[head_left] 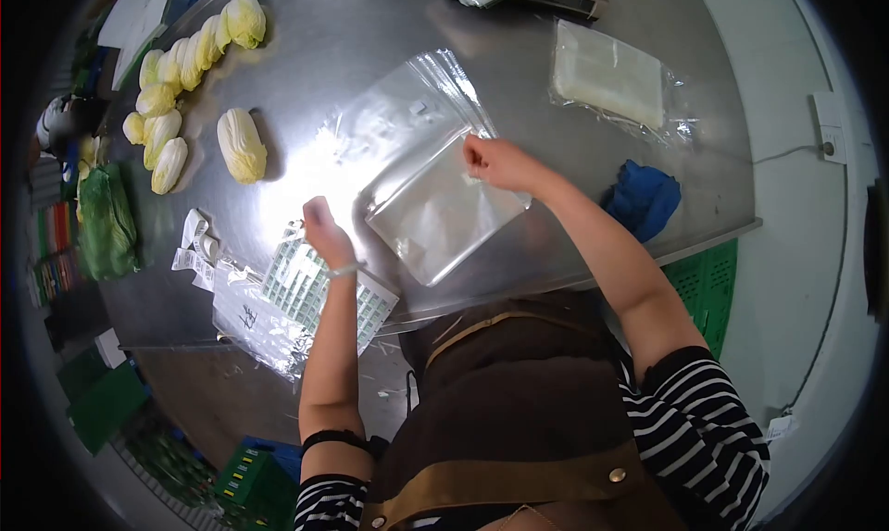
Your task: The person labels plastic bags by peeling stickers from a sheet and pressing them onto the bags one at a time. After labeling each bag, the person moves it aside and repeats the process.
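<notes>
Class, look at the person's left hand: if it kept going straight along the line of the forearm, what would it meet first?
Probably bare steel table. The left hand points up the picture, between the lone cabbage and the clear plastic bags; depth is uncertain.

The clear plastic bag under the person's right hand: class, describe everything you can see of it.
The plastic bag is clear, thin and glossy, roughly square, lying flat on the steel table and turned at an angle. Light glares off its surface. The right hand pinches its upper edge; whether the grip is closed on it is hard to tell. It lies partly on top of another clear bag behind it. The left hand is beside its left corner, apart from it. It looks empty.
</notes>
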### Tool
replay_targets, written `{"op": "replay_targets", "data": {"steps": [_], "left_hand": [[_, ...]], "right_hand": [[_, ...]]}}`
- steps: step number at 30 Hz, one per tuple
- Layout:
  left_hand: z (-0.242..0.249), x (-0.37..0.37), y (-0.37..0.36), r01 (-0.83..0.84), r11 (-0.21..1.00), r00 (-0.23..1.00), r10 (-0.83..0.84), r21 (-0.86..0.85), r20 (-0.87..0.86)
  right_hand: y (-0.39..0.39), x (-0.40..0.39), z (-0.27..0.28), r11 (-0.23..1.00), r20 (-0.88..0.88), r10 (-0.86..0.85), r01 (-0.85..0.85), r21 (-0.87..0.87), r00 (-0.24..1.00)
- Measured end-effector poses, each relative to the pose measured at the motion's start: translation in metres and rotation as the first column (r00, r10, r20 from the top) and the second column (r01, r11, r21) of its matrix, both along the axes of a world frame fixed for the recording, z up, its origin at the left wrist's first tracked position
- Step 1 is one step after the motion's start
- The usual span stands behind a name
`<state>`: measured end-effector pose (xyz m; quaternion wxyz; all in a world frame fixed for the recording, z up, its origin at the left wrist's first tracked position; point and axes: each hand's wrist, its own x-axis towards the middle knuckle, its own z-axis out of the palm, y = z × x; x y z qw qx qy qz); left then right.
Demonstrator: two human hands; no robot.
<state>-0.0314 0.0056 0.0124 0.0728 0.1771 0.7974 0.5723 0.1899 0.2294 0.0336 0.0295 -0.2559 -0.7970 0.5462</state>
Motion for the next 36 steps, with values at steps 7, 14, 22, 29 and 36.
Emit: {"op": "replay_targets", "data": {"steps": [7,14,22,29,36], "left_hand": [[-0.014,0.054,-0.011,0.782,0.428,0.393,-0.903,-0.453,-0.173],[-0.023,0.014,-0.011,0.544,0.83,0.775,-0.438,-0.127,0.455],[-0.027,0.03,-0.007,-0.047,0.999,0.666,0.022,0.013,0.746],[-0.01,0.003,0.015,0.472,0.88,0.667,-0.397,0.054,0.631],[-0.027,-0.167,-0.078,0.09,0.449,0.94,-0.333,-0.889,-0.073]], "right_hand": [[-0.012,-0.008,-0.045,0.836,0.134,-0.037,-0.042,0.547,0.99],[0.006,0.01,-0.01,0.901,0.053,-0.391,0.371,0.226,0.919],[-0.035,0.051,-0.039,0.762,-0.061,-0.437,0.405,0.505,0.897],[-0.045,0.07,-0.047,0.759,0.014,-0.445,0.369,0.537,0.895],[-0.072,0.056,0.003,0.83,-0.081,-0.227,0.236,0.505,0.971]]}}
